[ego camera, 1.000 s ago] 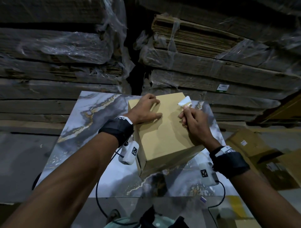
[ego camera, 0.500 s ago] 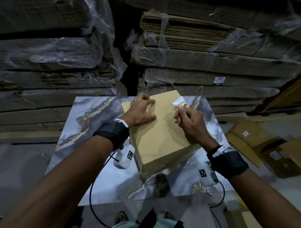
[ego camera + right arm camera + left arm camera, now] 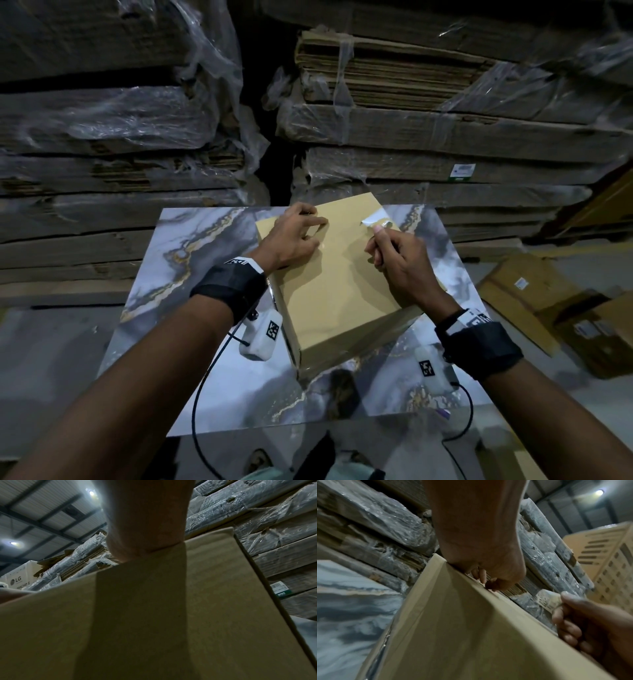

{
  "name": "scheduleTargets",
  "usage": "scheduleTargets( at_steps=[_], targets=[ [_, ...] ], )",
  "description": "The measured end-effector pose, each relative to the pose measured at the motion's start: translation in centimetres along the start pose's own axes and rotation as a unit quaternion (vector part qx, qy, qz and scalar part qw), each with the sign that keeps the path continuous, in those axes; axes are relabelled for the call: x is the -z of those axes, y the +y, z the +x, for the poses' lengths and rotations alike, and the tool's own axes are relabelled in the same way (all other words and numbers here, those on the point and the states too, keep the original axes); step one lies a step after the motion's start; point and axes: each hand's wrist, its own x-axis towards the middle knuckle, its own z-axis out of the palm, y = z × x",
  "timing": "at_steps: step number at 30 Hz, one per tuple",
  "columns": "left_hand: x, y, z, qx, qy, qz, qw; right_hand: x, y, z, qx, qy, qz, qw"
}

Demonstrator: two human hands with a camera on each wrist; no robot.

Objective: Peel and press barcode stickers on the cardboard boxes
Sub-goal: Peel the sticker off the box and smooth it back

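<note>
Nearest the camera it's just two forearms with black wrist straps and the little white camera pods hanging off them, cables trailing over the near edge of the marbled bench (image 3: 219, 377). The cardboard box (image 3: 342, 291) sits on the right half of the bench, turned at an angle so one corner points toward the near edge.

The left hand (image 3: 291, 236) rests on the box top near its far-left corner, fingers curled down against the cardboard with nothing in them. My guess is it's there to pin the box so it doesn't slide while the other hand works.

The right hand (image 3: 394, 253) pinches the white sticker (image 3: 378, 219) between thumb and fingertips right over the box's far-right corner. The sticker looks curled and part lifted, so I'd say it isn't pressed flat yet.

Hard bits: can't make out any barcode print on the sticker, and can't tell if one edge already sticks to the box. The right wrist view is mostly box side and wrist, fingers hidden. The left wrist view is blurry and only shows the fingertips at the box edge.

Beyond the far edge are stacks of flattened cardboard (image 3: 428, 113) in plastic wrap, and more boxes on the floor (image 3: 548, 308) off the right side.
</note>
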Motion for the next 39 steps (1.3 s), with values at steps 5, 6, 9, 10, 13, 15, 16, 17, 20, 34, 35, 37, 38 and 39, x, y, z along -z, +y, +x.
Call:
scheduleTargets(
  at_steps=[5,6,9,10,13,15,16,17,20,34,35,37,38,39],
  targets=[
    [0.6,-0.6,0.3,0.027,0.022,-0.043,0.998,0.0,-0.4,-0.2,-0.014,0.008,0.007,1.0],
    [0.5,-0.6,0.4,0.027,0.022,-0.026,0.999,0.0,-0.4,-0.2,-0.013,0.009,0.007,1.0],
    [0.0,-0.7,0.7,0.023,0.034,-0.017,0.999,0.0,-0.4,-0.2,-0.014,0.008,0.011,1.0],
    [-0.1,-0.7,0.8,0.019,0.046,-0.019,0.999,0.0,-0.4,-0.2,-0.014,0.007,0.01,1.0],
    [-0.3,-0.6,0.9,0.01,0.066,-0.015,0.998,0.0,-0.4,-0.2,-0.013,0.005,0.008,1.0],
    [-0.4,-0.4,0.9,0.008,0.052,-0.013,0.999,0.0,-0.4,-0.2,-0.018,0.007,0.01,1.0],
    [-0.4,-0.5,0.9,0.005,0.045,-0.016,0.999,0.0,-0.4,-0.3,-0.019,0.008,0.011,1.0],
    [-0.3,-0.6,1.0,0.003,0.037,-0.02,0.999,0.0,-0.4,-0.3,-0.019,0.009,0.011,1.0],
    [0.3,-1.0,0.9,0.002,0.004,-0.019,1.0,-0.2,-0.2,-0.4,-0.014,0.015,0.01,1.0],
    [-0.8,-0.5,2.4,0.106,0.003,0.084,0.991,-0.5,0.0,0.1,-0.018,0.005,-0.006,1.0],
    [-0.9,-0.5,2.5,0.109,0.009,0.089,0.99,-0.5,0.0,0.2,-0.019,0.003,-0.009,1.0],
    [-0.9,-0.4,2.5,0.117,0.014,0.09,0.989,-0.7,0.0,0.4,-0.022,0.002,-0.012,1.0],
    [-0.9,-0.5,2.5,0.119,0.017,0.089,0.989,-0.7,0.0,0.4,-0.026,0.002,-0.011,1.0],
    [-0.7,-0.4,2.5,0.123,0.019,0.09,0.988,-0.7,0.0,0.4,-0.028,0.004,-0.009,1.0]
  ],
)
